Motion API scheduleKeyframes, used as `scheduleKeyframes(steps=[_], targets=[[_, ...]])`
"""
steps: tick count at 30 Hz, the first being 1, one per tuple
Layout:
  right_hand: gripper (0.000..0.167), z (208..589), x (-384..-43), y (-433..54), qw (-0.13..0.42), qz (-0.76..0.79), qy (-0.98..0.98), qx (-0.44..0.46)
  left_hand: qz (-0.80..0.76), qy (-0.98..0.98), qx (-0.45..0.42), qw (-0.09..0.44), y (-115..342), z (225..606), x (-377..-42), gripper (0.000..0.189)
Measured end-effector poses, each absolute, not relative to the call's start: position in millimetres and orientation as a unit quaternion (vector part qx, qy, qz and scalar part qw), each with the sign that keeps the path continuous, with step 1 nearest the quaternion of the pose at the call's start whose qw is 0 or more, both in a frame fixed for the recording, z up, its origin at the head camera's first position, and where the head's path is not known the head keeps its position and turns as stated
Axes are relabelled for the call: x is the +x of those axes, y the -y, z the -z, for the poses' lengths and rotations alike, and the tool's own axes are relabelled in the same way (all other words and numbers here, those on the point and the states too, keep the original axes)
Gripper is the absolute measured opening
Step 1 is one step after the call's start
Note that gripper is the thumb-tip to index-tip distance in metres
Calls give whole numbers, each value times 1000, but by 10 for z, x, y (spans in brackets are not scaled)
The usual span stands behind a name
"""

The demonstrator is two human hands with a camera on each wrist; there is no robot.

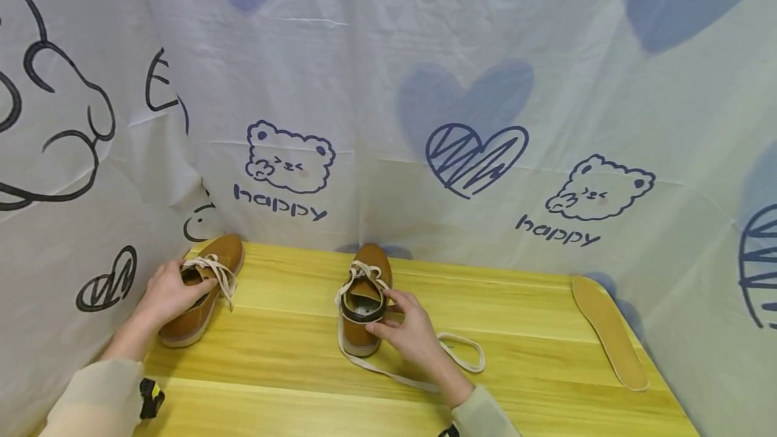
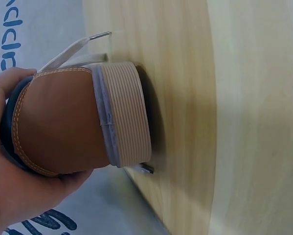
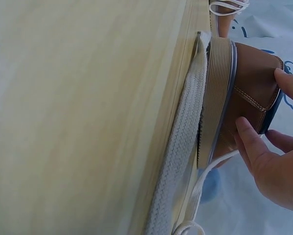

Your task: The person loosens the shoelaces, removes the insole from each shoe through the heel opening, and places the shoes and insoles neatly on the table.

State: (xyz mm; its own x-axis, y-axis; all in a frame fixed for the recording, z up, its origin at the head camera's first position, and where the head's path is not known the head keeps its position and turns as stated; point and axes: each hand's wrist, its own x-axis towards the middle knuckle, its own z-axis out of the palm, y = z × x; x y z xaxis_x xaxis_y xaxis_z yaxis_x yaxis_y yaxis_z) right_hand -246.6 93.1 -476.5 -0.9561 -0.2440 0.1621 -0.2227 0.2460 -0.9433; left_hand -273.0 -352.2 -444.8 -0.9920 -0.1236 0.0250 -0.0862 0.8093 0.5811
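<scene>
While the left hand (image 1: pixel 175 294) grips the leftmost brown lace-up shoe (image 1: pixel 202 311), the right hand (image 1: pixel 410 329), partly curled, holds the middle brown lace-up shoe (image 1: pixel 365 301) near its heel (image 1: pixel 361 340), both on the wooden tabletop (image 1: pixel 285 315).

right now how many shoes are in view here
2. The left shoe is at the left, gripped by the left hand; the middle shoe is near the centre, the right hand touching its heel end. No other shows.

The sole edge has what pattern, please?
The sole edge is finely ribbed, clearest in the left wrist view.
</scene>
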Motion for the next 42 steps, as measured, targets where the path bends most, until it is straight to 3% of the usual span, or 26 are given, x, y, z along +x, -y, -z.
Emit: scheduleKeyframes(steps=[16,35,42], targets=[[73,4762,-2469,-922,14,586,-797,-146,309,949,44,55,3281,4479,-2483,94],[72,4761,-2408,-932,7,580,-802,-141,292,955,9,49,2770,4469,-2104,92],[73,4744,-2343,-959,6,559,-816,-143,274,962,-1,11,2577,4392,-1973,94]])
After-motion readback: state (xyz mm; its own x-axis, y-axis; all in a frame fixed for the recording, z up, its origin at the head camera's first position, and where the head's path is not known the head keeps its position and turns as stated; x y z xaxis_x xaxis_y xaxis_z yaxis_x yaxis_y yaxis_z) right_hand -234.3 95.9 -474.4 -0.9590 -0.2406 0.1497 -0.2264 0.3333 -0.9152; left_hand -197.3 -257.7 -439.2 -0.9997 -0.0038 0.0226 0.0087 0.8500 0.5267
